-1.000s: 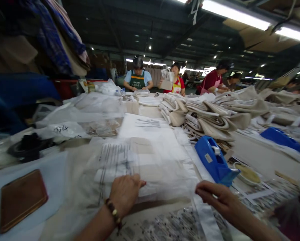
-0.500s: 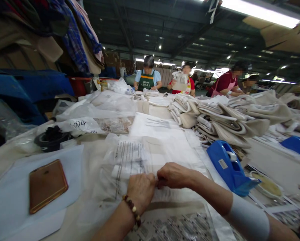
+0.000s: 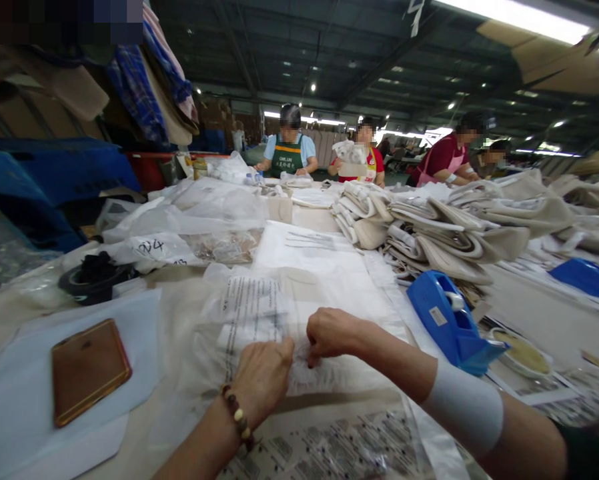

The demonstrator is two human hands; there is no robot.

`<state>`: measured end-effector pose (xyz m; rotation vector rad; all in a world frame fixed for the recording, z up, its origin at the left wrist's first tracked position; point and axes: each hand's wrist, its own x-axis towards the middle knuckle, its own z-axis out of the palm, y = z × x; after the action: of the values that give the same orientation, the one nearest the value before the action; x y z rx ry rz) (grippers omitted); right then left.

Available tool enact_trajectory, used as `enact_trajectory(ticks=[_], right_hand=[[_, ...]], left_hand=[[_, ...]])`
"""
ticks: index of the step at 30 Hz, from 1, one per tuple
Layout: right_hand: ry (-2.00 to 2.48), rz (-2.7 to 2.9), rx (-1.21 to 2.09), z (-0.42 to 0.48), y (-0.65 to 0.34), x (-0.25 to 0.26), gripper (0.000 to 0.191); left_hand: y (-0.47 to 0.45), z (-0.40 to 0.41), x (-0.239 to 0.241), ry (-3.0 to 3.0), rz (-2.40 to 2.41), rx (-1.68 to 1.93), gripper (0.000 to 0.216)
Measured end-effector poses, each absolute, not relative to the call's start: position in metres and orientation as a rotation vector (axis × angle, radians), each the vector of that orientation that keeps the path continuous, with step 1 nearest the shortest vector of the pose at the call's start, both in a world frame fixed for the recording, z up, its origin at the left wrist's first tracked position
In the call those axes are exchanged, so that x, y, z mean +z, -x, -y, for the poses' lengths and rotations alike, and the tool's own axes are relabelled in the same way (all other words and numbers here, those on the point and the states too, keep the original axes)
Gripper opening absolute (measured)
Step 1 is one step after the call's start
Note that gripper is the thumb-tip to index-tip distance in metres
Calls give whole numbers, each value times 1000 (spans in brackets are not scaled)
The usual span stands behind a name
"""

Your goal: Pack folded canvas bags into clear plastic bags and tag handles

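A clear plastic bag (image 3: 252,303) with printed text lies on the table, a white and beige item showing through it. My left hand (image 3: 264,370), with a beaded bracelet on its wrist, is closed on the bag's near edge. Just to its right, a small gap away, my right hand (image 3: 332,333) pinches the same crinkled edge. The exact grip of the fingertips is partly hidden by the hands. Below them is a clear sheet with dark print (image 3: 349,443). Beyond the bag lies a stack of white bags (image 3: 314,250).
A blue tape dispenser (image 3: 447,320) and a shallow dish (image 3: 522,353) stand to the right. Folded beige pieces (image 3: 444,227) are piled behind them. On the left, a phone (image 3: 90,370) rests on paper beside a black tape roll (image 3: 97,277). Several co-workers sit across the table.
My hands have moved slightly apart along the bag's edge, the left one leftward and toward me, the right one slightly up. The whole view has shifted a little.
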<state>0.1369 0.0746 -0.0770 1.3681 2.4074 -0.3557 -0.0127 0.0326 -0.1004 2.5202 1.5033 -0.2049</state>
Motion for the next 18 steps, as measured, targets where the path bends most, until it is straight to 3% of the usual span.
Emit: enact_trajectory(ticks=[5,11,15,18], right_hand=[[-1440,-2385,-389,-80,-136,-75,37],[-1631,-2354,-594,-95,-165,-92,56],[-1763,-2386,-764,-99,-191,-108,39],[-1989,-2443,-634,-86,-197,-111,24]], left_hand=[[12,-31,-103,-2517,-1542,-210,27],[10,-32,-104,-2514,-1572,-175,29],[8,-33,-103,-2510,-1592,-158,29],[8,-33,-103,-2501,-1603,-143,28]])
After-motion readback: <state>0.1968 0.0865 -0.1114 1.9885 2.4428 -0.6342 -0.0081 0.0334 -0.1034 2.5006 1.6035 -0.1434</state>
